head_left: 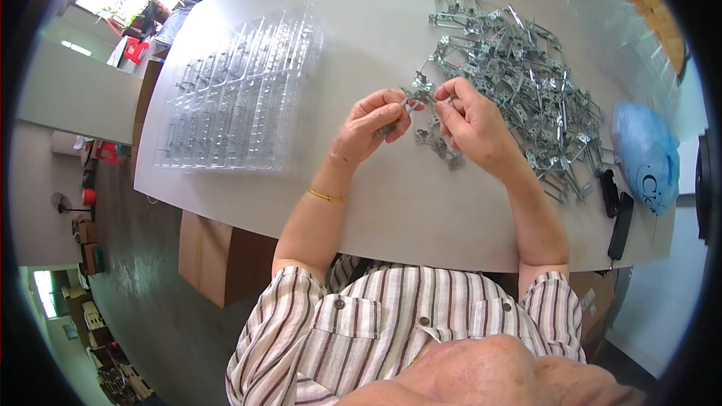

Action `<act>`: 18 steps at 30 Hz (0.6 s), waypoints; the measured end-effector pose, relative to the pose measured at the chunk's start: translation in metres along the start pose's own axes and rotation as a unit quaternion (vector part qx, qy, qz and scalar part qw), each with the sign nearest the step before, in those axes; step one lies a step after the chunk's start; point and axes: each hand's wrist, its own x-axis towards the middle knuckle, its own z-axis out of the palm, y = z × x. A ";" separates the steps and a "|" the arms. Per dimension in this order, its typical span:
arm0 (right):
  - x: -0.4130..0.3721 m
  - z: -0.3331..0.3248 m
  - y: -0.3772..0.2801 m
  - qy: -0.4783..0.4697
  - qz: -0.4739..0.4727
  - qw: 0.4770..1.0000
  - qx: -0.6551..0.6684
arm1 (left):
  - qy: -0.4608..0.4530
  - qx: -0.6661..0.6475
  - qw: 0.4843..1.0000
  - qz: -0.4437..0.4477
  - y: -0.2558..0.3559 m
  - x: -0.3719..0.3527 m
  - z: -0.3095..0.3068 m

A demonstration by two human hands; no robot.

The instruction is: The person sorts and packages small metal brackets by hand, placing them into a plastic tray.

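Observation:
My left hand (374, 122) is closed around small metal parts, some of which show below its fingers. Beside it on the right, my right hand (474, 122) pinches at a metal part between the two hands; its exact shape is too small to tell. A large heap of silvery metal brackets (519, 68) spreads over the table behind and right of my right hand. A few loose brackets (440, 146) lie on the table just below the hands. To the left stands a stack of clear plastic trays (233, 98) with rows of small metal pieces in them.
The white table (361, 210) has a curved front edge. A blue plastic bag (647, 154) and black tools (620, 225) lie at the right, with clear plastic sheeting (624, 37) behind. A cardboard box (218, 256) stands on the floor below the table's left front.

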 end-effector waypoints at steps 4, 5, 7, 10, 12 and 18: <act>0.003 0.002 0.002 -0.018 0.025 0.999 0.036 | 0.022 0.079 0.996 -0.024 0.006 -0.002 0.006; 0.003 0.002 0.003 -0.024 0.024 0.998 0.045 | 0.015 0.072 0.997 -0.030 0.005 -0.004 0.006; 0.005 -0.001 0.006 -0.047 0.033 0.995 0.079 | 0.000 0.058 0.998 -0.040 0.001 -0.005 0.006; 0.011 -0.007 0.008 -0.094 0.056 0.983 0.147 | -0.010 0.049 0.998 -0.040 0.001 -0.006 0.006; 0.012 -0.010 0.008 -0.114 0.070 0.974 0.181 | -0.023 0.031 0.999 -0.036 0.001 -0.006 0.003; 0.015 -0.016 0.012 -0.148 0.114 0.960 0.210 | -0.066 0.020 0.997 -0.037 0.001 -0.006 0.006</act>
